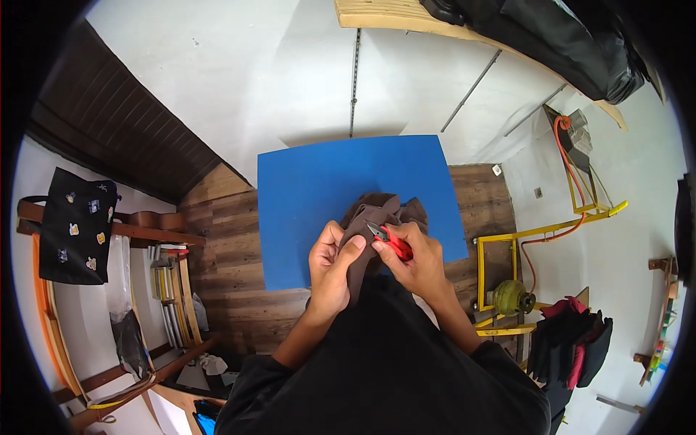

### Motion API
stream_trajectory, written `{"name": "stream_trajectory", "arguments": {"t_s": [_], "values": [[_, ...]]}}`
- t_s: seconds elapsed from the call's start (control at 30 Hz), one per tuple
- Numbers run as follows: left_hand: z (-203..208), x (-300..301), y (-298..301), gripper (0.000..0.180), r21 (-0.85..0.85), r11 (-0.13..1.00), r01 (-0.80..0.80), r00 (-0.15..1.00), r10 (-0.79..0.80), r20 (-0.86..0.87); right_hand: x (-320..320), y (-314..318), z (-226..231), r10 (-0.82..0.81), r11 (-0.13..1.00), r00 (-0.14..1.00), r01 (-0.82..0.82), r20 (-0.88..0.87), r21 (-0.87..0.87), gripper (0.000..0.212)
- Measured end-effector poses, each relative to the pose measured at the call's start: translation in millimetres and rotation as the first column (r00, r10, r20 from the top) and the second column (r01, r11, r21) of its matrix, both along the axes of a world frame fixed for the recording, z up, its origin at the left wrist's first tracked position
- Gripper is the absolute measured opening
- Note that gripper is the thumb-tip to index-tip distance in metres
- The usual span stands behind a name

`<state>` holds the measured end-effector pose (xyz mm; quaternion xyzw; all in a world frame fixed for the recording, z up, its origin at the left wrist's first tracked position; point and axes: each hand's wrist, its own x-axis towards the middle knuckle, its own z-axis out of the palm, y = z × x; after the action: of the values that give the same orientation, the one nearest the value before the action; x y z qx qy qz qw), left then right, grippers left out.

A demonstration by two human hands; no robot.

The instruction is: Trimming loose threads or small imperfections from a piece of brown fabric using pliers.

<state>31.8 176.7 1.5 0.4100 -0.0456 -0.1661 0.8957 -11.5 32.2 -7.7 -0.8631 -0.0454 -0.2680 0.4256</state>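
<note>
A wooden table (232,239) carries a large blue mat (319,196), and over the near edge of that mat the person holds a piece of brown cloth (388,212), most of it bunched and resting on the mat while one strip of it hangs down toward the body. The work looks to be in the middle of trimming: the snips are at the cloth, but no loose threads or offcuts can be made out, so how much is done and how much is left cannot be told. The left hand (330,264) is closed on the strip, thumb on top and fingers curled beneath, pulling it taut just below the bunched part. The right hand (413,257) is curled around small red-handled snips (390,243), their metal tips pointing up and left at the cloth just beside the left thumb. Both forearms rise from the lower edge, with the wrists close together.
</note>
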Motion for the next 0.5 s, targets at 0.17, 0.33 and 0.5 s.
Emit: {"name": "stream_trajectory", "arguments": {"t_s": [0.17, 0.33, 0.5], "values": [[-1.4, 3.1, 4.4, 0.022, 0.001, 0.999, 0.052, 0.999, -0.052, 0.008, 6.1, -5.0, 15.6, -0.009, 0.82, 0.992, 0.079, -0.125, 0.566, 0.026], [-3.5, 6.0, 1.5, 0.023, 0.048, 0.995, 0.092, 0.994, -0.095, 0.062, 27.6, -10.7, 30.1, 0.091, 0.86, 0.972, 0.034, -0.218, 0.509, 0.013], [-2.0, 24.5, 15.8, 0.015, 0.451, 0.877, 0.168, 0.892, -0.33, 0.309, 32.0, -25.0, 35.6, 0.13, 0.86, 0.948, 0.037, -0.289, 0.51, 0.014]]}}
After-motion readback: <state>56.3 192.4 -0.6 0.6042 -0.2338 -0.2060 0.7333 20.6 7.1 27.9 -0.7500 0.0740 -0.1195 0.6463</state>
